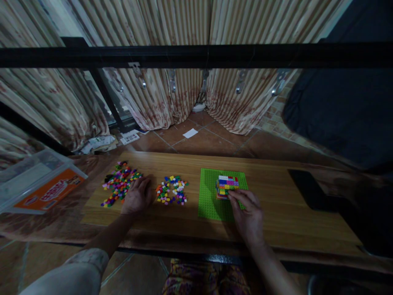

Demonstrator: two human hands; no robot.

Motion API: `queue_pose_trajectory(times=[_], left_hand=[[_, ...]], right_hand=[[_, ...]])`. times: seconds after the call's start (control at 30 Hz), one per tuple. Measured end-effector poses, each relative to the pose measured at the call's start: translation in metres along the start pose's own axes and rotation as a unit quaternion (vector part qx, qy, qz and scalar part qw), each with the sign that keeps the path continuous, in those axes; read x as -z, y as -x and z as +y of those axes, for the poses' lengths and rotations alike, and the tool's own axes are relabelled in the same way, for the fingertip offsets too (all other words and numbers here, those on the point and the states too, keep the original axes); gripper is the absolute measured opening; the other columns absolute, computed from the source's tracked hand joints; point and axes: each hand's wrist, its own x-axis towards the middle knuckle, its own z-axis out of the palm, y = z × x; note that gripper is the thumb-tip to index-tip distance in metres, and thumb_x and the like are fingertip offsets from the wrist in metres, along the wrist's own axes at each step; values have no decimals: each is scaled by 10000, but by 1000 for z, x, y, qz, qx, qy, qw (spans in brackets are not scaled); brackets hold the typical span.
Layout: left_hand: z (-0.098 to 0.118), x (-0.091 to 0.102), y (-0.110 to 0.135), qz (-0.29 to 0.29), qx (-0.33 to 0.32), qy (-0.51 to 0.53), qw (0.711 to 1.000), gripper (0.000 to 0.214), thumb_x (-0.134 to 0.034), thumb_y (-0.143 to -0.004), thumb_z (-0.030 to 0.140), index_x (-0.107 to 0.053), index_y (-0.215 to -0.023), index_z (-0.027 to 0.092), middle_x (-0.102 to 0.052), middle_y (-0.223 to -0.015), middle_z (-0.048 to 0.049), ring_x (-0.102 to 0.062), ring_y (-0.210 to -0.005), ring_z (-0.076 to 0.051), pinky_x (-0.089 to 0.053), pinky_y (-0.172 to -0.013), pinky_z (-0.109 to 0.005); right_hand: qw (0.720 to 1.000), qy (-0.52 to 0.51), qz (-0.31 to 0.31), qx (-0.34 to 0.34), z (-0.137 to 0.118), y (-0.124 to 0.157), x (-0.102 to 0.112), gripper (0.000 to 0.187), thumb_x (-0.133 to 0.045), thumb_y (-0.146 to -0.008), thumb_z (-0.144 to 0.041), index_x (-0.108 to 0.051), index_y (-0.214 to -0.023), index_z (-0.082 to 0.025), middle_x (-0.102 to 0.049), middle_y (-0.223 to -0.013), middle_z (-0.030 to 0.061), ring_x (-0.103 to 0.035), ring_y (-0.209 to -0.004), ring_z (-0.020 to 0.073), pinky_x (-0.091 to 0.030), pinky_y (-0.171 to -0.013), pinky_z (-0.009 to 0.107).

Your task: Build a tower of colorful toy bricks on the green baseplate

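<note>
On a green studded baseplate (208, 192) stands a small block of stacked, many-coloured building bricks (226, 183). My right hand (249, 211) reaches in from the front right, its thumb and forefinger pinched at the stack's near right corner; the brick under the fingertips is mostly hidden. Over the right edge of a big pile of loose bricks (119, 184) lies my left hand (138, 196), palm down, fingers loosely bent and slightly apart, with nothing visibly held. A smaller group of loose bricks (172, 190) lies between my left hand and the baseplate.
All this rests on a wooden board (184, 219). A clear plastic box with an orange label (52, 190) stands at the left. A dark flat object (311, 190) lies on the right. Beyond the board are a black rail (196, 56), striped curtains (172, 98) and tiled floor.
</note>
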Motion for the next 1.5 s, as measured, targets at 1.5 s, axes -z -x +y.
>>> queue_pose_trajectory(times=[1.5], left_hand=[[4, 1, 3, 1, 9, 20, 1000, 349, -433, -869, 262, -576, -1165, 145, -581, -1175, -142, -512, -1124, -286, -462, -970, -451]], right_hand=[[988, -39, -151, 9, -45, 67, -9, 187, -503, -914, -202, -666, -996, -243, -703, -939, 38, -656, -892, 177, -548, -793, 332]])
